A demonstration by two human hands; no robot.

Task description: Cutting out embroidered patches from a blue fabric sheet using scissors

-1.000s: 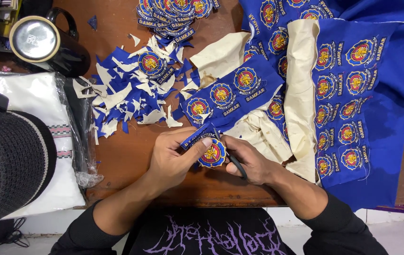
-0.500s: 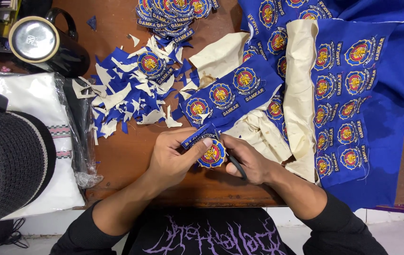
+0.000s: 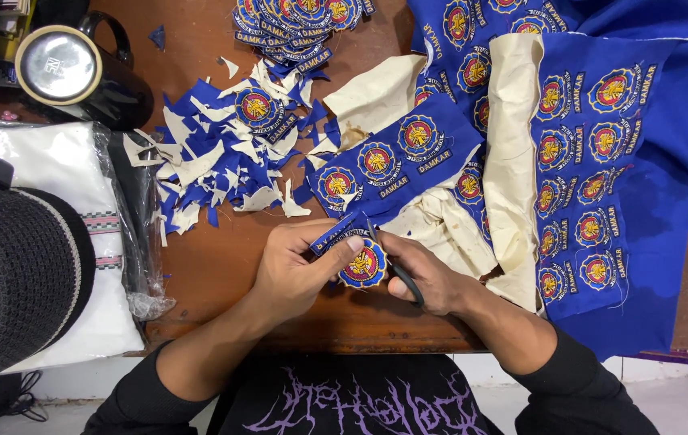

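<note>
the round patch (image 3: 364, 265) between the hands is royal blue with a red and yellow emblem at its centre and a gold edge. the strip of patches (image 3: 392, 165) at the middle of the frame repeats that blue, red and gold motif, backed by cream lining (image 3: 521, 121). the large cloth (image 3: 682, 105) at the right is plain bright blue, with rows of the same emblems. the scraps (image 3: 207, 153) at the upper left are blue and off-white. the bench (image 3: 215, 266) is reddish brown wood. the scissors (image 3: 408, 283) have black handles. the hat (image 3: 14, 282) at the left is black knit; the mug (image 3: 78, 72) is black with a silvery lid.
</note>
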